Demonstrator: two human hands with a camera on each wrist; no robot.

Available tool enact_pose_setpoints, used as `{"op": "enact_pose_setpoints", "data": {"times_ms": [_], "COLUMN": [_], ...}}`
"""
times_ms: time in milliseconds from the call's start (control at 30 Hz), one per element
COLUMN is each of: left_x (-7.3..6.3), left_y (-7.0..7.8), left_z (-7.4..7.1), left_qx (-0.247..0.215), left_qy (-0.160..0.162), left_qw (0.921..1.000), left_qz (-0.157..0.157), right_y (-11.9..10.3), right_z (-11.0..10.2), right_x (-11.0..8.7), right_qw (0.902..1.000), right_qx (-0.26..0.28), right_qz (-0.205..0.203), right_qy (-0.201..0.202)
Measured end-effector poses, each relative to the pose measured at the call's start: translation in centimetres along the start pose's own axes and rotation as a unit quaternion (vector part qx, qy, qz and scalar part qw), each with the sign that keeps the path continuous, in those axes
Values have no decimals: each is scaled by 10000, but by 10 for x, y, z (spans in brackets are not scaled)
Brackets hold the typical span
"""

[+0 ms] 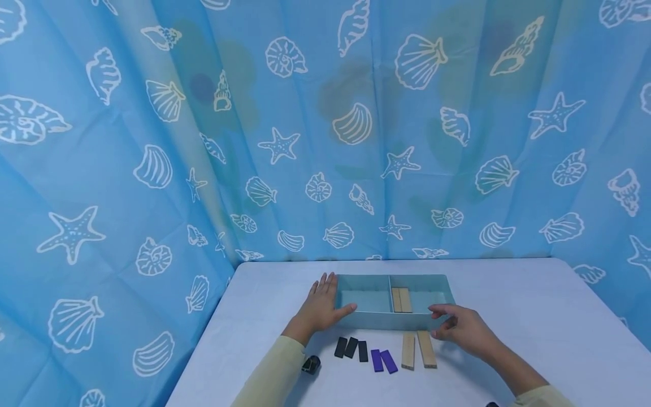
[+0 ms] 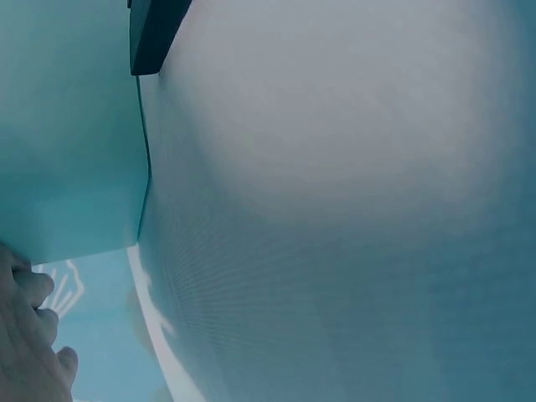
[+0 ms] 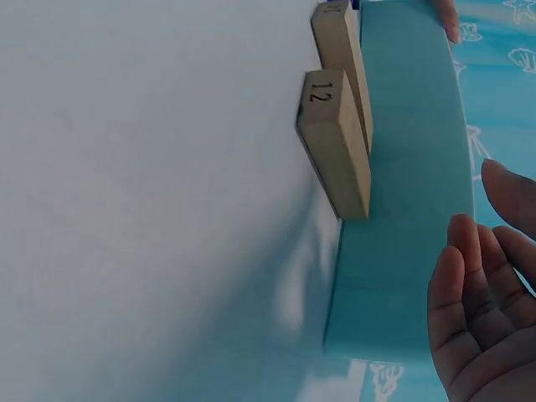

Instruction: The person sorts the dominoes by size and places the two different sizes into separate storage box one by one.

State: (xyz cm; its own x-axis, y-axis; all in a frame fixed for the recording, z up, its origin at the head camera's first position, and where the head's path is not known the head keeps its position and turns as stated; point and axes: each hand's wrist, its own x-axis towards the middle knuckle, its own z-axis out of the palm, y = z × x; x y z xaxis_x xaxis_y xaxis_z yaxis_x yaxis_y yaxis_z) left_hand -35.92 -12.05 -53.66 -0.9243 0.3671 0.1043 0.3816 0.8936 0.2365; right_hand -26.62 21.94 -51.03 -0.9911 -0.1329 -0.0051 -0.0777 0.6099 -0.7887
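A teal box (image 1: 366,322) has a divider splitting it into two compartments. My left hand (image 1: 319,310) lies over its left end, fingers straight, with the thumb along the front rim. Close to the front right corner, my right hand (image 1: 465,329) holds nothing; its fingers are loosely bent beside the box wall. Two wooden blocks (image 1: 401,300) lie side by side against the divider in the right compartment. On the table before the box, nearest my right hand, are two more wooden blocks; the right one (image 3: 333,138) shows "12" on its end.
Further left in front of the box lie two purple blocks (image 1: 377,360) and three black blocks (image 1: 351,347). A small black device (image 1: 311,364) is at my left wrist. The white table (image 1: 508,294) ends at a blue seashell-print curtain (image 1: 315,158) at the back.
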Motion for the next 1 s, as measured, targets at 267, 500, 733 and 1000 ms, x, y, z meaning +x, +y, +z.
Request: {"op": "enact_pose_setpoints", "data": {"times_ms": [267,500,733,1000], "left_x": [0,-1,0,0], "left_y": [0,2,1,1], "left_z": [0,-1,1,2], "left_qx": [-21,-14,-12,-20], "left_qy": [2,-43,-52,-54], "left_qw": [10000,10000,10000,9999], "left_qz": [-36,-36,-54,-124], "right_y": [5,13,16,18], "right_z": [5,16,23,27], "right_x": [-5,-7,-7,-4], "right_qw": [9999,9986,9959,9945], "right_qx": [14,49,-148,-322], "right_qz": [123,467,707,616], "right_qy": [-79,-252,-537,-781]}}
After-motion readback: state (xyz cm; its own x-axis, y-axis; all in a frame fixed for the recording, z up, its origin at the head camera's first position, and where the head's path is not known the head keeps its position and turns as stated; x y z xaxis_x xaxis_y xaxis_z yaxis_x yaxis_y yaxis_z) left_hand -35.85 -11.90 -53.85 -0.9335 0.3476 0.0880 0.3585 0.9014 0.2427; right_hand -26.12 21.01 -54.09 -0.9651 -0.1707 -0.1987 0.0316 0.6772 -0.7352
